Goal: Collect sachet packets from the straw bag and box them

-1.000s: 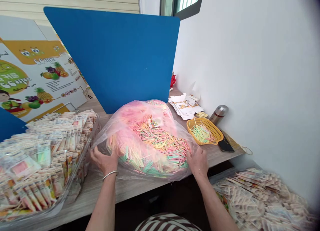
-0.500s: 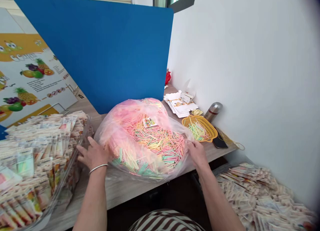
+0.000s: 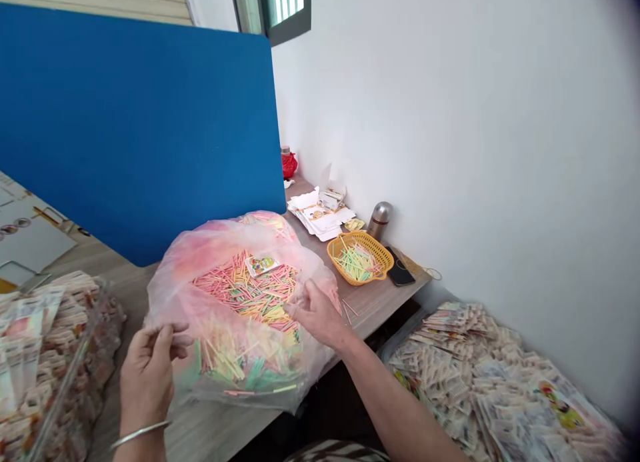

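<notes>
A large clear plastic bag (image 3: 185, 262), tinted pink by what shows through it, lies open on the table. It holds many short thin pink, yellow and green sticks (image 3: 265, 295), and a small printed packet (image 3: 262, 265) rests on top of them. At the bag's front left, my left hand (image 3: 150, 369), with a bangle at the wrist, is closed in a pinch on the thin plastic. My right hand (image 3: 320, 315) pinches the bag's film on the right side of the opening, above the sticks.
A yellow basket (image 3: 387, 259) of sticks, a phone (image 3: 400, 270), a steel flask (image 3: 381, 219) and flattened cartons (image 3: 320, 215) are at the right. Filled packets crowd a clear bin (image 3: 70, 375) at left and a pile (image 3: 480, 375) below right. A blue panel (image 3: 150, 135) stands behind.
My view has turned right. My right hand has drawn the bag's right edge inward over the sticks, and my left hand has gone from spread fingers to a pinch.
</notes>
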`<state>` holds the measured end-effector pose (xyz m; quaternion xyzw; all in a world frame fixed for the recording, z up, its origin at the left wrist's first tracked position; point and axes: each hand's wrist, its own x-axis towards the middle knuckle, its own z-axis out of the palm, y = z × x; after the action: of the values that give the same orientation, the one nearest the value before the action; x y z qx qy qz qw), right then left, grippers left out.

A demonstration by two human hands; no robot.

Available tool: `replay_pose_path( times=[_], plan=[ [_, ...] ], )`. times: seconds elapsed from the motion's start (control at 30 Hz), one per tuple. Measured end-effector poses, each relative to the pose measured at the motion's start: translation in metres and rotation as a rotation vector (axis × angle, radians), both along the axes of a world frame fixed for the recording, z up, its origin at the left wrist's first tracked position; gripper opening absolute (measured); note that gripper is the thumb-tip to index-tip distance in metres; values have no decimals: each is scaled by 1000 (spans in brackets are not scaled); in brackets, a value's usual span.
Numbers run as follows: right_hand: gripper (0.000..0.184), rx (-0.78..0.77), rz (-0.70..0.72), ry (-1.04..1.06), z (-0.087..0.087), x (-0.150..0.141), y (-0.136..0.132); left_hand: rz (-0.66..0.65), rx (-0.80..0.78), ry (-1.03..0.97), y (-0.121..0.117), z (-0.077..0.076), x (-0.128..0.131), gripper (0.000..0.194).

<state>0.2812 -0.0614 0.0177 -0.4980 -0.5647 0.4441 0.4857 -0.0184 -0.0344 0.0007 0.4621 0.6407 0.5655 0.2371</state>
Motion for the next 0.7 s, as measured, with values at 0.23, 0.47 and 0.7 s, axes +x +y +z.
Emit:
replay_pose_path(
  times=[0.23,0.47,0.7],
  plan=[
    [39,122,-1,-227,34,26,13,-759,-233,538,-16,6,48,95],
    [22,273,126,-434,80,67,33,-864,-296,1053,-37,-7,101,36],
    [32,-490,-308,-1112,-1,107,4,-867,-257,588,-20,0,79,51]
  ],
)
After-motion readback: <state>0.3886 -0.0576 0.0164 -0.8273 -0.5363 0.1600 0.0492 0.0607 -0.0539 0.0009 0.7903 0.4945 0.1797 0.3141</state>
